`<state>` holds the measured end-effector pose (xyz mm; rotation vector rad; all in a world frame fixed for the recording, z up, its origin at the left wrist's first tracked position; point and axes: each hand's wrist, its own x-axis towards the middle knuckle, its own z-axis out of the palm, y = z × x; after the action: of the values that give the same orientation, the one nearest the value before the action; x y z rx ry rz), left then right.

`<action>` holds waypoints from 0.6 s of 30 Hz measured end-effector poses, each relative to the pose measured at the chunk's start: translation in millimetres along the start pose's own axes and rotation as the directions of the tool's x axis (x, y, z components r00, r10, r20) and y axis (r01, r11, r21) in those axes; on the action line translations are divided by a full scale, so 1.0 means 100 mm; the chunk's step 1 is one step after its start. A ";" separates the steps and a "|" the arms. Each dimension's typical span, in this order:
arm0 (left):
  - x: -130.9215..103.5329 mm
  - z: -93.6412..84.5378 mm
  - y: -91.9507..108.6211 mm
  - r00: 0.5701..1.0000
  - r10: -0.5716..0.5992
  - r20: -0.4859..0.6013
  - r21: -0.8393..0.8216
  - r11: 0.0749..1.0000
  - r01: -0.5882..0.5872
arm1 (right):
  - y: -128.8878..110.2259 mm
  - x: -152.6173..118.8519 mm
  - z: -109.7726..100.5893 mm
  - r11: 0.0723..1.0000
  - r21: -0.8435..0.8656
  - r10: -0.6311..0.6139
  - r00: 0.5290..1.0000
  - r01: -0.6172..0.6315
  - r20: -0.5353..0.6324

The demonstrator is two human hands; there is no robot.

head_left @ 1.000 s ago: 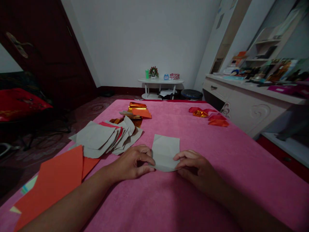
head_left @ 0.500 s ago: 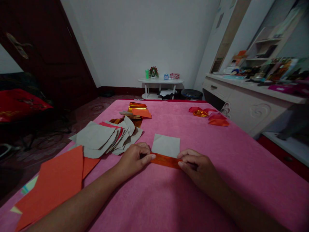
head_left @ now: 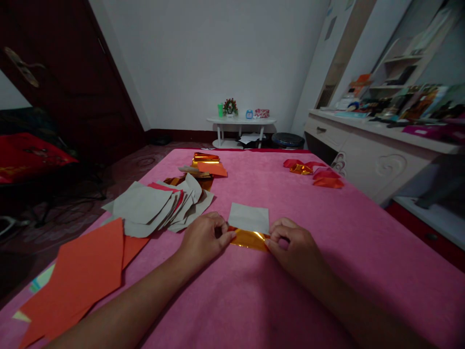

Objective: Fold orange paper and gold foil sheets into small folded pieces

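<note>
A small sheet with a grey back (head_left: 249, 217) and a shiny gold folded strip (head_left: 250, 239) along its near edge lies on the pink cloth. My left hand (head_left: 209, 237) pinches the strip's left end between thumb and fingers. At the right end, my right hand (head_left: 292, 241) pinches the same sheet. Just left of my left hand is a loose pile of grey-backed sheets (head_left: 145, 203) with a bit of red among them.
Orange paper (head_left: 83, 271) lies at the near left. Gold foil (head_left: 206, 160) sits at the far left of the pink-covered table (head_left: 250, 177). Red, gold and orange folded pieces (head_left: 328, 178) lie at the far right. Beyond stands a small white table (head_left: 241, 120).
The folded strip has turned from dull orange to bright reflective gold as its angle shifted. Both hands still pinch its ends, with the right fingers curled a little closer.
</note>
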<state>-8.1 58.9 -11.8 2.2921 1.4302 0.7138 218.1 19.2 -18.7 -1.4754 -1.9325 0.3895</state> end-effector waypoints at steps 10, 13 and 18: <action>-0.01 0.00 0.05 0.994 -0.109 -0.028 0.057 0.992 0.110 | -0.02 0.04 0.03 0.976 0.011 0.219 0.974 -0.219 -0.050; 0.03 0.00 0.03 0.993 -0.121 -0.006 0.053 0.991 0.122 | 0.02 0.09 0.05 0.964 0.046 0.266 0.962 -0.263 -0.070; 0.13 0.01 -0.02 0.994 -0.100 0.034 -0.071 0.992 0.103 | 0.16 0.17 0.11 0.959 0.180 0.232 0.971 -0.220 -0.048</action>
<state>-4.2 72.0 -11.1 2.1493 1.4704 0.6861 220.4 41.9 -30.8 -1.5773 -1.6361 0.5864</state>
